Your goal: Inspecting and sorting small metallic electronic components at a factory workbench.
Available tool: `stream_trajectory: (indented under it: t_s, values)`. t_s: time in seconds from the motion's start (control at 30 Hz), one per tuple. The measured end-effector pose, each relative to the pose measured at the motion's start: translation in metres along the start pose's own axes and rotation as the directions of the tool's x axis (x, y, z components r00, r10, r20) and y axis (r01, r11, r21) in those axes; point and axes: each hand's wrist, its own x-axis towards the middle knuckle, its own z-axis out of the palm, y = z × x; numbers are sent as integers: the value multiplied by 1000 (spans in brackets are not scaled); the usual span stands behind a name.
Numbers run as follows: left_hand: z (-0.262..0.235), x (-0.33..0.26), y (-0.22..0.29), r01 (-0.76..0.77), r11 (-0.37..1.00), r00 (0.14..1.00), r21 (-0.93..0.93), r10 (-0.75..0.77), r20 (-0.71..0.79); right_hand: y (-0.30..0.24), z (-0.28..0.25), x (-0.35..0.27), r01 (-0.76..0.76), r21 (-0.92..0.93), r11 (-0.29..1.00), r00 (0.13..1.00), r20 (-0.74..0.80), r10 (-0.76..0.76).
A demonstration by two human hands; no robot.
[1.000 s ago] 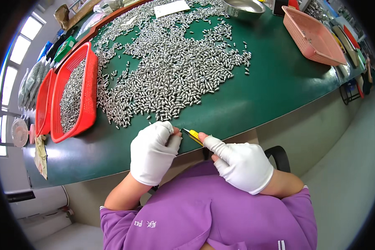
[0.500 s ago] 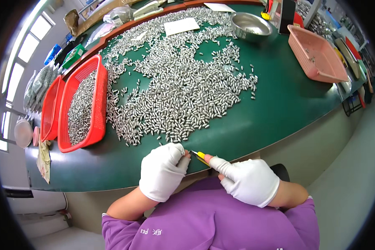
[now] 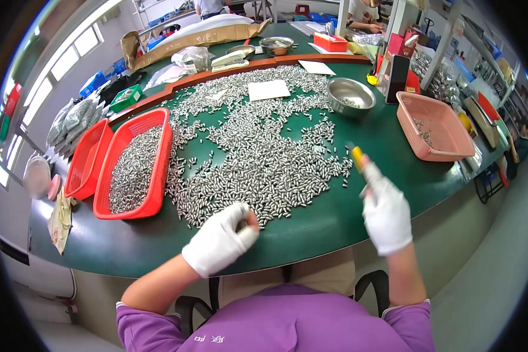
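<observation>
The right hand pinched a yellow tool, best steadied clear of the metal pieces left of its fingers; the left hand curled, whether around anything I couldn't tell.

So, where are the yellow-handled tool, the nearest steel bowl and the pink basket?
Yellow-handled tool (image 3: 356, 155): head view, on its yellow handle.
Nearest steel bowl (image 3: 349, 90): head view, on its bare inside.
Pink basket (image 3: 443, 125): head view, on its bare inside.

Bright windows line a pale wall at ten o'clock; a slanting post at two; grey floor at four.
</observation>
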Motion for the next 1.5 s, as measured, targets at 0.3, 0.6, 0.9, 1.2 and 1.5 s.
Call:
stream_trajectory:
  t_s: [0.3, 0.6, 0.9, 1.2, 1.5]
  values:
    - [-16, 55, -25, 205, 673, 979, -711, -133, 156, 62, 32, 67, -3, -489, 872, 989, 126, 74]
    - [-14, 52, -40, 126, 464, 992, -877, -45, 119, -50, 83, 92, 437, 197, 878, 793, 376, -479]
    - [-9, 54, -44, 105, 370, 994, -923, -5, 111, -54, 117, 98, 464, 282, 840, 811, 245, -531]
    - [-8, 56, -42, 163, 300, 986, -940, -13, 167, -61, 104, 96, 409, 497, 765, 854, 88, -514]
    - [-8, 48, -34, 289, 410, 956, -865, -80, 282, -75, 90, 90, 536, 627, 565, 734, -16, -679]
